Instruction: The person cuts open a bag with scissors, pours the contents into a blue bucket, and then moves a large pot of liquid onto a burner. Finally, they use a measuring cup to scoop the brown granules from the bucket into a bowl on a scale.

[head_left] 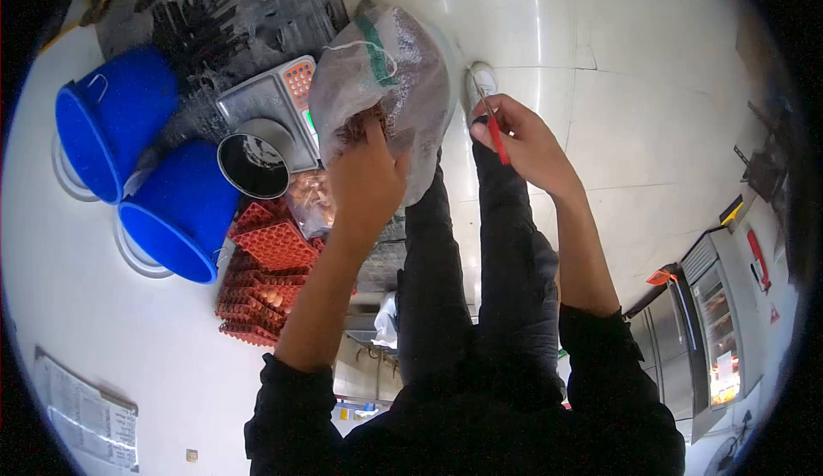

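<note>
A large translucent sack point(420, 90) with a green band and a loose white string stands in front of me. Through an opening in its side, dark reddish-brown contents point(351, 129) show. My left hand point(369, 176) is at this opening, fingers closed at the sack's torn edge; their tips are partly hidden. To the right, above my shoe, my right hand point(527, 141) is closed around a small red-handled knife point(497, 140), its thin blade pointing up and away from me.
Left of the sack are a digital scale point(287, 90), a metal pot point(254, 165), a clear bag of brownish pieces point(310, 201) and stacked red egg trays point(273, 240). Two blue buckets point(176, 210) stand farther left. A glass-fronted cabinet point(718, 330) is at the right.
</note>
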{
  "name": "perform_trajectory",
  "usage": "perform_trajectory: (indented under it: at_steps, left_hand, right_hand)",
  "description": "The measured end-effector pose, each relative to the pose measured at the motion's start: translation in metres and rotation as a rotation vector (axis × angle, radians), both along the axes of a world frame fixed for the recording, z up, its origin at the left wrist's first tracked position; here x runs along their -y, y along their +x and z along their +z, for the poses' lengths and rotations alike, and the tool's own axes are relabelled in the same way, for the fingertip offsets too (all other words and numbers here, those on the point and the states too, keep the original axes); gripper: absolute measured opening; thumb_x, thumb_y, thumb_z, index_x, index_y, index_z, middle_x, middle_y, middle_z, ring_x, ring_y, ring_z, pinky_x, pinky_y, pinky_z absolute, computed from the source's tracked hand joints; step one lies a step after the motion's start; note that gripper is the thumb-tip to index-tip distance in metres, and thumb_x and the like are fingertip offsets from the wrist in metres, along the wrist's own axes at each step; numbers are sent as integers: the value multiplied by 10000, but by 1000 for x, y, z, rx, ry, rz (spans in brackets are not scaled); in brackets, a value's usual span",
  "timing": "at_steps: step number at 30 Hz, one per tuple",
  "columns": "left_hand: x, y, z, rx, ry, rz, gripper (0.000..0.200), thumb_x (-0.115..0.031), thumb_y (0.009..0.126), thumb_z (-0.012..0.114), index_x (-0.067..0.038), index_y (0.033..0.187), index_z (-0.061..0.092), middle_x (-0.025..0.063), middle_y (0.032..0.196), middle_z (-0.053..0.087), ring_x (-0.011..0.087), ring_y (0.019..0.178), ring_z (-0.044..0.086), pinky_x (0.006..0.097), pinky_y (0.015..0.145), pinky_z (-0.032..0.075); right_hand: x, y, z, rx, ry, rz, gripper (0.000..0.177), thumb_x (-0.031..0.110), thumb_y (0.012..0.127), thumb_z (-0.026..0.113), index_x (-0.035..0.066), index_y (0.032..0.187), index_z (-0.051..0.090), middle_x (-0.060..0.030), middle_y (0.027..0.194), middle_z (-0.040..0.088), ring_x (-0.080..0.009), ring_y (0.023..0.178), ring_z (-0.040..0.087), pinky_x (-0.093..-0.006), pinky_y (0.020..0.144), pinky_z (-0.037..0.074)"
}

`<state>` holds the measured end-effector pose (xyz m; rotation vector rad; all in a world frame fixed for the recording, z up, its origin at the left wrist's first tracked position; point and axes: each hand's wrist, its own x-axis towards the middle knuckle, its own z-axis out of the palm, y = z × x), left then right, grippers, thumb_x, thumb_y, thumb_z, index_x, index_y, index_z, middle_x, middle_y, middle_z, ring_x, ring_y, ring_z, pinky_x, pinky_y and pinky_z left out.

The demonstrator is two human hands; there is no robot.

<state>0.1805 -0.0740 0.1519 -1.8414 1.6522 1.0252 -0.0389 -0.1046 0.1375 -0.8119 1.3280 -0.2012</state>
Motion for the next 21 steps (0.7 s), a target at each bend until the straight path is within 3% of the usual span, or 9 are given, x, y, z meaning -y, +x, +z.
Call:
perform_trajectory:
  at_steps: [2,3,6,9,13,16,18,21]
  left_hand:
    - [-5,2,-1,3,-29,-129,377,-290,802,610,-22,1060,549,169,1000,583,352,877,576,474,795,421]
    - [-8,1,-2,2,-43,-190,358,-294,806,602,-32,1048,576,157,992,594,344,885,577,474,797,416]
    - [-19,-5,-1,-37,-209,-265,267,-246,811,596,-42,982,622,146,935,609,326,897,572,489,802,400]
    - [-35,-3,-9,-210,-413,-153,238,-205,806,600,-31,970,609,143,866,604,321,890,561,479,796,400]
    - [-37,-1,-6,-211,-370,-36,207,-178,808,606,-18,938,599,137,848,591,320,837,559,438,749,424]
    - [-25,-2,-4,-194,-374,122,181,-159,815,599,-12,919,586,141,826,583,327,804,547,433,727,425]
    - [-21,-1,-7,-184,-412,164,168,-149,810,609,-17,910,584,145,803,583,328,777,551,437,714,431]
    - [-26,-13,5,-375,-421,248,162,-129,790,634,-28,906,582,139,818,585,327,793,553,439,725,430]
  right_hand:
    - [-16,-3,-5,49,2,-19,377,307,817,684,2,1004,565,-33,731,536,-97,666,477,-251,602,406]
    - [-14,-4,6,75,40,47,301,237,836,669,30,1021,554,-6,777,505,-85,737,456,-231,681,395]
    - [-23,-10,9,126,76,190,316,244,828,681,15,1009,560,-7,775,504,-87,732,457,-236,671,393]
    - [-24,-12,1,154,8,414,351,330,822,669,22,967,581,-87,706,552,-162,642,513,-294,601,416]
    - [-9,-2,-18,203,-43,605,375,368,832,621,25,981,600,-167,751,611,-274,654,584,-363,614,447]
    - [-1,9,-24,130,-116,601,367,371,806,690,38,924,591,-44,657,553,-131,604,478,-274,560,383]
    - [0,5,-18,123,-66,542,381,372,800,694,46,971,599,-45,703,573,-140,646,505,-286,589,405]
    - [-13,-15,-19,106,-109,413,383,329,798,700,46,1029,586,-46,740,583,-134,690,516,-287,620,420]
